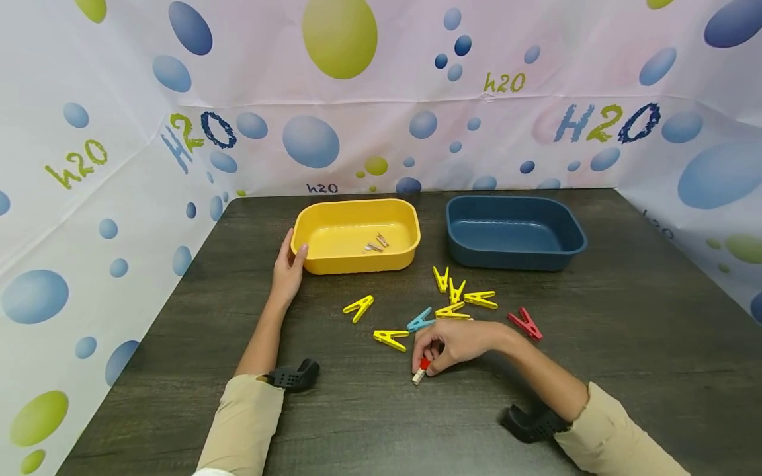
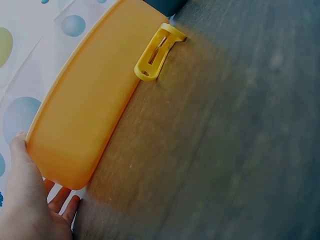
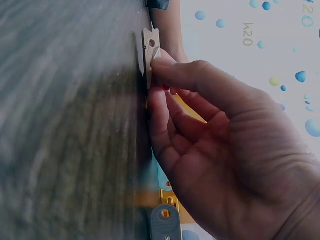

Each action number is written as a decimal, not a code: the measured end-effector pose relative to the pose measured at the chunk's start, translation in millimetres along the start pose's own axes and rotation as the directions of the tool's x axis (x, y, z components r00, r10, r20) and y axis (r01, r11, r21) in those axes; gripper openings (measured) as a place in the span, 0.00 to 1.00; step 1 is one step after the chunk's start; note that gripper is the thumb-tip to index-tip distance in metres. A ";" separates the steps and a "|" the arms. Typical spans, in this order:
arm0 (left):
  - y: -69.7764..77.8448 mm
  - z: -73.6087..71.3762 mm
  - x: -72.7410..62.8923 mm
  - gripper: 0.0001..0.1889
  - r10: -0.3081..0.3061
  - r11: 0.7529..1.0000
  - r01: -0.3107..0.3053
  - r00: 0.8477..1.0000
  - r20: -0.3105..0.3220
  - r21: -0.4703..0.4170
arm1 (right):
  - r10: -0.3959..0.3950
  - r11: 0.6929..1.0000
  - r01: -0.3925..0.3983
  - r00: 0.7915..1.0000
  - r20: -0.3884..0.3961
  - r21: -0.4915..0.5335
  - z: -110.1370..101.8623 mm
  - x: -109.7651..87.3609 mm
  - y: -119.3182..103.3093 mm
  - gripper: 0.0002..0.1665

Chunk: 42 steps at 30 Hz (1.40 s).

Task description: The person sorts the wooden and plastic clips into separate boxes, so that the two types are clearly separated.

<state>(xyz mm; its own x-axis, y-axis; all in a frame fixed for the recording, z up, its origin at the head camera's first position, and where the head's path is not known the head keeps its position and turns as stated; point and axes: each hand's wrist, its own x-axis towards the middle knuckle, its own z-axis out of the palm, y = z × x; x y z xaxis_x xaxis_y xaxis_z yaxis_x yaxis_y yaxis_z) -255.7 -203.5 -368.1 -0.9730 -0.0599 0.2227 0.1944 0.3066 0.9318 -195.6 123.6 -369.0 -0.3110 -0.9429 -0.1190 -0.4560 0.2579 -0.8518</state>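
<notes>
1. Beige sleeves (image 1: 241, 423) are lying nearest the camera, with black wrist mounts (image 1: 293, 377) sitting just past their cuffs, on the near side of the fingers.
2. One right hand (image 1: 460, 342) is pinching a small wooden clothespin (image 1: 419, 377), so its fingers are grasping; the clothespin is sitting at their very tips, low over the dark counter (image 1: 339, 423). Whether it is touching the surface, I cannot tell.
3. Its long axis is slanting from those fingertips toward the person and slightly left, the free end pointing away from the grip. From there, the yellow bin (image 1: 357, 264) is lying beyond the right fingers and to their left, well apart. The right hand is being the nearer one to the clothespin.
4. Slim and pale, the clothespin is showing bare wood, with a red piece (image 1: 424, 363) beside the fingers; the right wrist view is revealing a notched end and a round hole.
5. The left hand (image 1: 288, 274) is holding the bin's left end, thumb at the near corner, other fingers wrapping outside. Small wooden clips (image 1: 381, 240) are lying inside, to the right of these fingers.
6. Just beyond the right fingers, a light blue clip (image 1: 420, 320) and several yellow clips (image 1: 456, 291) are lying scattered; a red clip (image 1: 526, 325) is resting to their right, and a dark blue bin (image 1: 514, 259) is standing farther off.
</notes>
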 end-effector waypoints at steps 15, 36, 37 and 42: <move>-0.9 -1.0 -6.0 0.30 -0.037 0.999 0.037 0.999 -0.015 0.002 | -0.012 0.999 0.011 1.000 0.001 0.038 1.4 1.6 0.3 0.07; -2.3 0.0 2.5 0.31 -0.022 1.000 0.022 1.000 -0.011 -0.020 | 0.009 1.000 -0.008 0.997 -0.074 0.007 -9.6 -1.3 -3.5 0.07; -7.5 -0.5 4.6 0.31 -0.026 0.999 0.026 1.000 -0.007 -0.025 | 0.003 1.000 -0.002 0.997 -0.076 0.004 -10.6 -1.0 -4.2 0.07; -31.3 -0.3 14.5 0.33 -0.018 1.000 0.018 1.000 -0.016 0.012 | 0.006 1.000 -0.007 0.996 -0.093 -0.011 -17.5 0.6 -6.1 0.07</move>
<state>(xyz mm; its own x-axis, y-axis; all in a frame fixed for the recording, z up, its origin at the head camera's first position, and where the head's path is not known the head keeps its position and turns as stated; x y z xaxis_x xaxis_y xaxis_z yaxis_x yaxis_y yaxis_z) -275.8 -214.3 -394.0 -0.9744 -0.0802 0.2102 0.1749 0.3172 0.9321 -207.6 125.2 -355.0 -0.3901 -0.9176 -0.0760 -0.4633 0.2669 -0.8451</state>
